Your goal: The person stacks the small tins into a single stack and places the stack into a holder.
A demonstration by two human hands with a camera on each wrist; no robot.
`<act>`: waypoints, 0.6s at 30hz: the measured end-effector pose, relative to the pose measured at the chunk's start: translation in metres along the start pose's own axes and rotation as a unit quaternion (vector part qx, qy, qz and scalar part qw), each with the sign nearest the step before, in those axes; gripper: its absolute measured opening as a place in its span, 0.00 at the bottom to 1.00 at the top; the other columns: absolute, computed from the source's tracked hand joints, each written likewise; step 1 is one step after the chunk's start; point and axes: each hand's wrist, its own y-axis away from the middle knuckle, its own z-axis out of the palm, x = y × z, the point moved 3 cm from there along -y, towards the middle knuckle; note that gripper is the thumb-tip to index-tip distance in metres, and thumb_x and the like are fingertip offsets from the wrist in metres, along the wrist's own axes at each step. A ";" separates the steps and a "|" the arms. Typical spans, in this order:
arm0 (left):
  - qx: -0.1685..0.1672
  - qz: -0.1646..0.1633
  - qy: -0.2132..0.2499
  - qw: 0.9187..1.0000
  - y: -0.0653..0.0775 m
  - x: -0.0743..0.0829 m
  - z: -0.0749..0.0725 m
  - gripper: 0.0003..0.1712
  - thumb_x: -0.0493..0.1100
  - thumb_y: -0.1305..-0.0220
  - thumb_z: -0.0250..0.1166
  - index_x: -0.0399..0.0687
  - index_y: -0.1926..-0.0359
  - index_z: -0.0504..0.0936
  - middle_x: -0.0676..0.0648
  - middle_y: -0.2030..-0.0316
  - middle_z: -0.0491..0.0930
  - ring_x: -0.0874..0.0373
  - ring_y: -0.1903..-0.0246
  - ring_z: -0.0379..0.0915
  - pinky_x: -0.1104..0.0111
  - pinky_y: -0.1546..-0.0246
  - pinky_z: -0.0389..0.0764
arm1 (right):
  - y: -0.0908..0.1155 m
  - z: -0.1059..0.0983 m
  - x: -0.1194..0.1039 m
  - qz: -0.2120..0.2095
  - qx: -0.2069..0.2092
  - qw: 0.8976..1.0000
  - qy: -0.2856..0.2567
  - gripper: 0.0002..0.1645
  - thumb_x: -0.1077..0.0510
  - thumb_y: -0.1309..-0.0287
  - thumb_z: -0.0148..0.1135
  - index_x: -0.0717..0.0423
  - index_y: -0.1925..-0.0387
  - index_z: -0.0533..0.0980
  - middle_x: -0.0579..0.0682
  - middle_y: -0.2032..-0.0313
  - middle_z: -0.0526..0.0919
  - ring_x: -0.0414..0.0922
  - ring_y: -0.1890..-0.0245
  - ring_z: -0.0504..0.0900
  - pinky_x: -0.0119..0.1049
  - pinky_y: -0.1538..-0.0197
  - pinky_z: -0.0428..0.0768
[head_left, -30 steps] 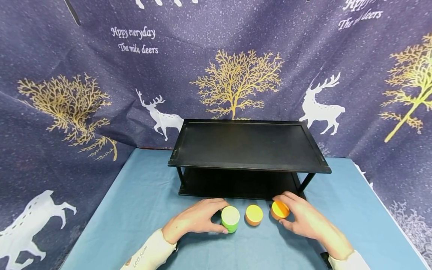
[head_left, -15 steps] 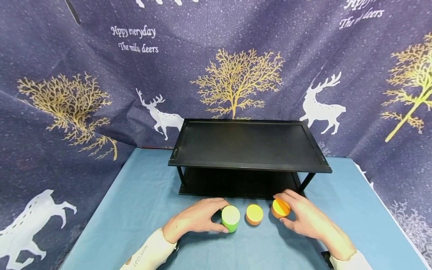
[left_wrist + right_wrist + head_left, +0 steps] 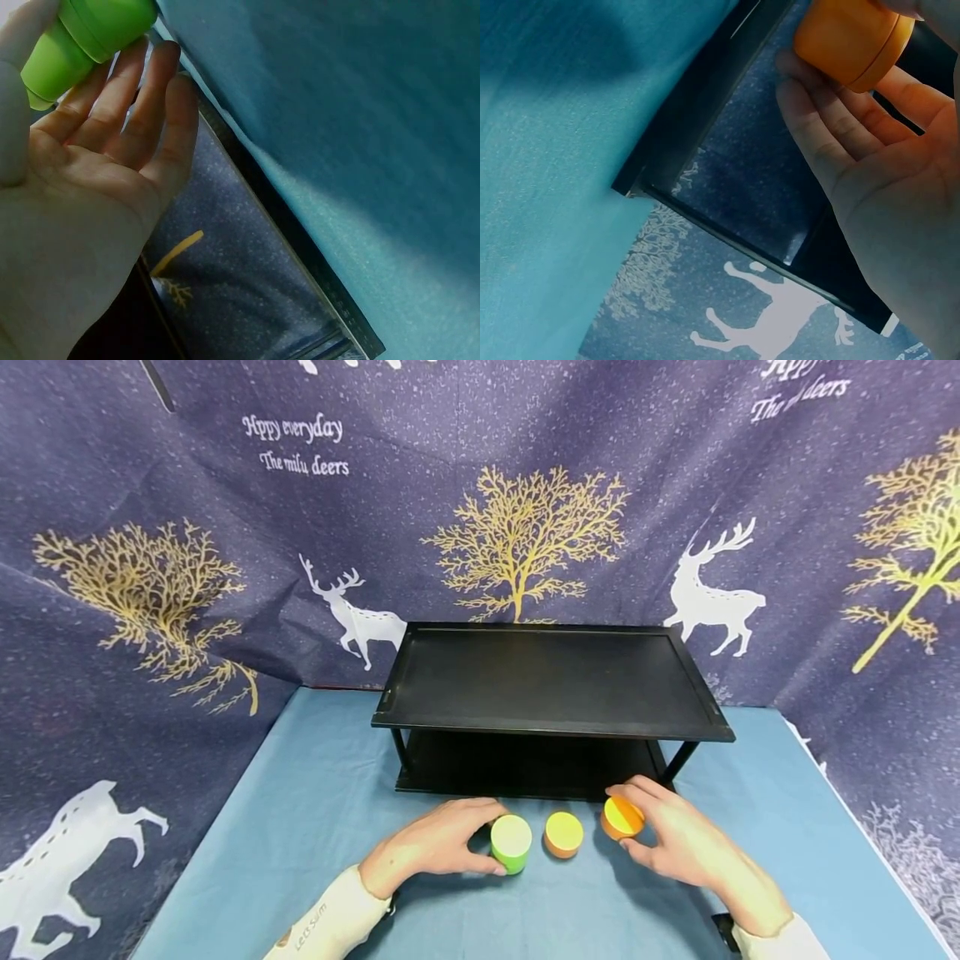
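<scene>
A green round container (image 3: 512, 843) stands on the cloth in front of the shelf. My left hand (image 3: 444, 842) holds it from the left, thumb at the front and fingers behind. In the left wrist view the green container (image 3: 94, 41) shows a seam around its side. On the right, my right hand (image 3: 673, 833) grips an orange round container (image 3: 618, 820) between thumb and fingers, its top partly in shadow. A lid line runs around that orange container (image 3: 851, 37) in the right wrist view. Between the hands sits a second orange container (image 3: 563, 835), touched by neither.
Behind the containers is a black two-tier shelf (image 3: 551, 681), its lower board (image 3: 510, 768) close to both hands' fingertips. Blue cloth (image 3: 330, 777) covers the table. A dark fabric backdrop (image 3: 360, 527) with deer and trees hangs around the back and sides.
My right hand has shifted slightly away from me, toward the shelf, with the orange container. My left hand and the green container stay in place.
</scene>
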 end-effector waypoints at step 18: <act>-0.006 -0.008 0.008 1.000 0.000 -0.001 -0.001 0.34 0.67 0.39 0.76 0.63 0.36 0.79 0.66 0.45 0.79 0.69 0.47 0.75 0.67 0.39 0.79 | -0.003 -0.007 -0.010 -0.015 0.022 1.000 -0.006 0.35 0.58 0.53 0.84 0.49 0.41 0.80 0.35 0.52 0.77 0.34 0.57 0.77 0.38 0.50 0.87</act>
